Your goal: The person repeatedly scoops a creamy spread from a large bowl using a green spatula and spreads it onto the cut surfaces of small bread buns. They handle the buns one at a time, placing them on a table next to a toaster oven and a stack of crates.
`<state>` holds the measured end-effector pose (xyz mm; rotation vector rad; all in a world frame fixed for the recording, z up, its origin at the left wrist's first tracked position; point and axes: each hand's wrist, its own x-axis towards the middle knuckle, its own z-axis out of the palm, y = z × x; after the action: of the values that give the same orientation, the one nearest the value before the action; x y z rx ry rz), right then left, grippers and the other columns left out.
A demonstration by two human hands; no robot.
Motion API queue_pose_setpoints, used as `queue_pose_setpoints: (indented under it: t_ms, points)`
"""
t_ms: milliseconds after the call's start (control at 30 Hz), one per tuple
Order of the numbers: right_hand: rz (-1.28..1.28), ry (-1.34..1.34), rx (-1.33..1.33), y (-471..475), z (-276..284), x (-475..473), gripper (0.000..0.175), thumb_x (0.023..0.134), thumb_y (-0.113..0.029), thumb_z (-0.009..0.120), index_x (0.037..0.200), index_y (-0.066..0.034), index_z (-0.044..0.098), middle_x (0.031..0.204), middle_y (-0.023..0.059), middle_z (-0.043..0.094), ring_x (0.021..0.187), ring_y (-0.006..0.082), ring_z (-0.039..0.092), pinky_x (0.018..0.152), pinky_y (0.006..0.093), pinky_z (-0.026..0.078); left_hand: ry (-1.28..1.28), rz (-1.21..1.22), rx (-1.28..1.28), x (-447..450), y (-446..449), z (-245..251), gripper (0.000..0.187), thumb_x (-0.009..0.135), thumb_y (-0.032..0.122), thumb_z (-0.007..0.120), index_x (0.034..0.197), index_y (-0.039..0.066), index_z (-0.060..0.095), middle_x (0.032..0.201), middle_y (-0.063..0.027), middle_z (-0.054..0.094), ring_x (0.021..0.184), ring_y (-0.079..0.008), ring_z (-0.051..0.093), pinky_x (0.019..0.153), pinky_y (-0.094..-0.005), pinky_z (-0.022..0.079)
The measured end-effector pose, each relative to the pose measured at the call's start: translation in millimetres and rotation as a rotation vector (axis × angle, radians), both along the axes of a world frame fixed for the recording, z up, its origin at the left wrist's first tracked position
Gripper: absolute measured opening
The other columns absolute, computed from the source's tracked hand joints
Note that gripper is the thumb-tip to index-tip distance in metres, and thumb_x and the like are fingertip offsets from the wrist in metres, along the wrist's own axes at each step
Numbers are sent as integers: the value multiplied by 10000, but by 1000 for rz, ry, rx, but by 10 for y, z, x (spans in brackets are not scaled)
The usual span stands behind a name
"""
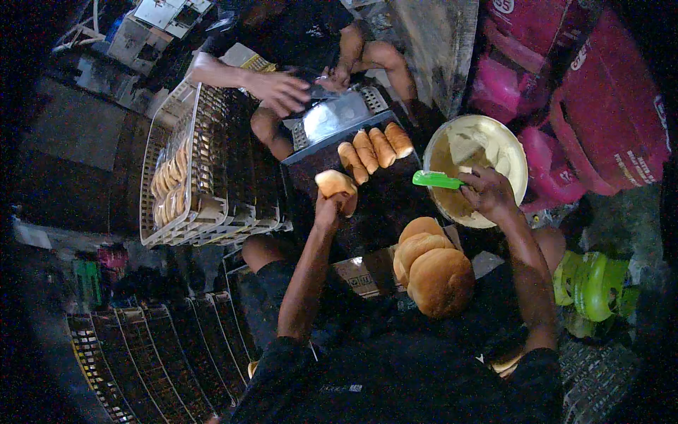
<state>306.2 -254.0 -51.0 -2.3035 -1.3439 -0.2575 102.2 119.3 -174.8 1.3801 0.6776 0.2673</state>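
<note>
A bread bun (335, 183) is gripped in my left hand (332, 208), above the dark tray in front of me. My right hand (488, 195) holds the green handle (437, 180) of a tool over a round tub (523, 159) of pale cream (509, 147); the tool's working end is hidden. Several golden bread rolls (374, 150) lie side by side on the dark tray (339, 122), just beyond my left hand. Closer to my body, several round buns (442, 281) sit in an overlapping stack.
Left stands a tall plastic crate (212, 222) with packaged bread (170, 183). Opposite sits another person (275, 87), hands over a shiny metal surface (336, 116). Magenta bags (593, 111) stand right, a green gas cylinder (593, 286) below them. A crate (153, 350) is lower left.
</note>
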Motion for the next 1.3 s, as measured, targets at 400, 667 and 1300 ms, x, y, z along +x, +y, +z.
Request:
queue_pose_setpoints:
  t_ms: [400,667,1300]
  points:
    - [-21,108,-126,-194,16,27,291,782,-225,681,1053,-122,661,1003,111,625,891,332,630,750,440,526,1042,-875,660,490,14,-837,367,858,378,627,1054,71,673,1078,-185,656,1010,-280,636,889,-406,460]
    - [-179,369,-174,-301,282,163,261,810,-217,651,1040,-94,668,969,159,669,891,363,640,792,451,521,623,-430,851,699,433,-54,698,818,565,644,1135,-55,588,1067,-304,627,1078,-374,609,881,-464,498]
    - [-400,504,-626,-259,-251,416,206,844,-199,561,938,-52,671,926,193,663,884,377,649,811,466,519,-361,-911,1809,-779,-3260,711,635,840,397,584,1345,27,482,1367,-248,436,1172,-396,493,952,-510,411]
